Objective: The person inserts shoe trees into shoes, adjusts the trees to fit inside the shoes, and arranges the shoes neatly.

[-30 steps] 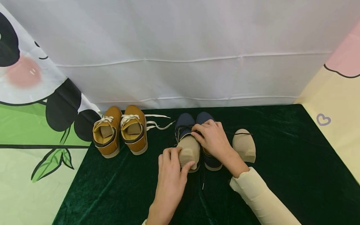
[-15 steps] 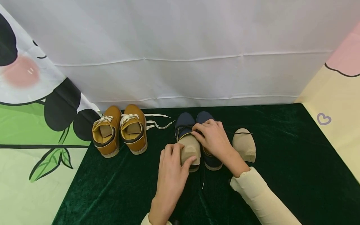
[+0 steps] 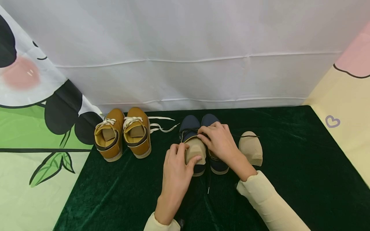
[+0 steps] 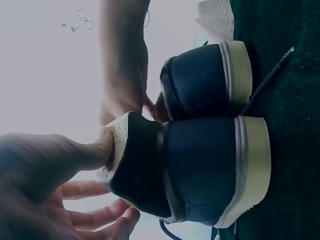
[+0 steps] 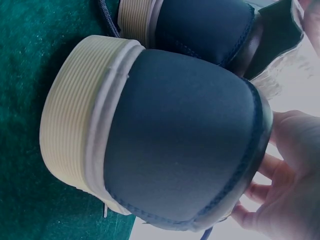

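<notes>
Two navy lace-up shoes stand side by side, toes toward the white backdrop. My left hand [image 3: 177, 170] grips a beige moulded shoe insert [image 3: 196, 148], its thumb on the blunt rear end. The insert sits partly inside the left navy shoe [image 3: 190, 123], and its hollow back rises above the heel in the left wrist view. My right hand [image 3: 218, 141] reaches over the right navy shoe [image 3: 218, 167], its thumb and forefinger pinching at the left shoe's tongue; the exact grip is partly hidden. A second beige insert [image 3: 251, 149] lies to the right, a dark lace across it.
Two tan shoes [image 3: 137, 131] with white laces [image 3: 163, 128] stand at the left, beige material inside them. Dark green velvet [image 3: 289, 179] covers the surface. A white cloth [image 3: 185, 64] hangs behind, with printed panels at both sides.
My left hand has moved forward with the insert, which sits farther into the left navy shoe. More of that shoe's heel shows. My right hand has stayed nearly in place.
</notes>
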A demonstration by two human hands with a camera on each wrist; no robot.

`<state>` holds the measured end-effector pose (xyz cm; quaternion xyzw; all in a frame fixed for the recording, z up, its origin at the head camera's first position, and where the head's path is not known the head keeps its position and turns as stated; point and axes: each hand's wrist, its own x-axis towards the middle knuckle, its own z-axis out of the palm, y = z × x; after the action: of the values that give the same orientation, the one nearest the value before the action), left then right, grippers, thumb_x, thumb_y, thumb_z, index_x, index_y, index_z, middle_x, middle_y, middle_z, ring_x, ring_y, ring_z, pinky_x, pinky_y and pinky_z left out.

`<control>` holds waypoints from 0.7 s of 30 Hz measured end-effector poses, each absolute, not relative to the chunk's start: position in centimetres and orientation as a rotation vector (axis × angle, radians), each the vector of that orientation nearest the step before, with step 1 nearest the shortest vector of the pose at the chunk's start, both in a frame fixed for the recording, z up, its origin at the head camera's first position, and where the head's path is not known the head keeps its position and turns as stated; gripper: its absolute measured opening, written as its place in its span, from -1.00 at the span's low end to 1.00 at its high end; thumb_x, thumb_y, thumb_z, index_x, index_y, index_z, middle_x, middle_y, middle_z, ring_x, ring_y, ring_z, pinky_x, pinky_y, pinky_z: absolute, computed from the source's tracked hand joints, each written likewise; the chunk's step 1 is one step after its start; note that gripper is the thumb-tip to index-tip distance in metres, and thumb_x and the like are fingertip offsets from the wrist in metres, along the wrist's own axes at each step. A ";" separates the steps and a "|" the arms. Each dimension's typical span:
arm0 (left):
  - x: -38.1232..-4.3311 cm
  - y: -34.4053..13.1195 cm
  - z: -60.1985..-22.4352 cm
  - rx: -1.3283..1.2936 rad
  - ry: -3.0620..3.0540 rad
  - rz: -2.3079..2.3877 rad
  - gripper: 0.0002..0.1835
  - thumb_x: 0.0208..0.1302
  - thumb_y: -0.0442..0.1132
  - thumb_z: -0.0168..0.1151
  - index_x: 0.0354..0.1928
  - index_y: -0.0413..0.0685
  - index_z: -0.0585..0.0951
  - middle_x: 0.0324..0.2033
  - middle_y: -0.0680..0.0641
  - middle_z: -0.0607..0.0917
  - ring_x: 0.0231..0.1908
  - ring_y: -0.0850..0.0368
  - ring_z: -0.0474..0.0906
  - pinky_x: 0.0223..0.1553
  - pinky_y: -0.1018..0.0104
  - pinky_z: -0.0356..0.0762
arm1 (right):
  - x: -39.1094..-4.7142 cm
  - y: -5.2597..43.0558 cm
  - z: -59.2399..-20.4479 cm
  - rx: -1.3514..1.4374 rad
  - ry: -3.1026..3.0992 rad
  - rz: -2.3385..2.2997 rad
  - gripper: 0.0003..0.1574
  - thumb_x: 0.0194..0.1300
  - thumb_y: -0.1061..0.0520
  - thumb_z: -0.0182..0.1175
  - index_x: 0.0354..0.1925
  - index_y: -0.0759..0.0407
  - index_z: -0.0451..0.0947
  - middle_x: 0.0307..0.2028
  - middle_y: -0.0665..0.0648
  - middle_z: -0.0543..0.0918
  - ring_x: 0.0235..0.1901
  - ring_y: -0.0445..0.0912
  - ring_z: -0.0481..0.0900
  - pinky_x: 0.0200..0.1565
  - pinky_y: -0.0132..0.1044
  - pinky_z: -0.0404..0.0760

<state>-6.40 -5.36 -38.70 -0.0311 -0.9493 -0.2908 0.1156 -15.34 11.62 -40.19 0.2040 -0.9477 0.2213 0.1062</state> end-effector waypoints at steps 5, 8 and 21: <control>-6.9 -5.3 -39.2 -0.084 -2.757 -0.841 -0.51 0.26 0.10 0.47 0.08 -0.02 0.60 -0.03 -0.14 0.60 -0.12 -0.05 0.54 -0.12 0.06 0.58 | -15.4 11.7 -40.2 0.605 -2.793 0.654 -0.81 0.53 -0.08 0.22 -0.05 -0.11 0.72 -0.18 -0.03 0.84 0.05 0.07 0.62 0.14 0.15 0.47; -7.1 -5.3 -39.6 -0.079 -2.743 -0.833 -0.51 0.26 0.10 0.47 0.07 -0.02 0.61 -0.04 -0.14 0.61 -0.14 -0.04 0.54 -0.15 0.07 0.57 | -15.4 11.7 -40.2 0.604 -2.792 0.661 -0.82 0.53 -0.06 0.23 -0.05 -0.11 0.72 -0.17 -0.02 0.84 0.05 0.07 0.62 0.14 0.15 0.47; -8.0 -5.2 -40.3 -0.059 -2.753 -0.855 -0.52 0.29 0.10 0.45 0.09 -0.03 0.61 -0.03 -0.14 0.59 -0.13 -0.03 0.53 -0.15 0.10 0.55 | -15.2 11.8 -40.4 0.593 -2.770 0.674 -0.83 0.52 -0.05 0.25 -0.06 -0.10 0.73 -0.17 -0.02 0.85 0.04 0.07 0.63 0.13 0.16 0.49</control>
<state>-7.97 -5.19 -40.33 -0.0203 -0.9469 -0.2941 0.1286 -15.21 11.77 -40.44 0.2024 -0.9450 0.2299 0.1146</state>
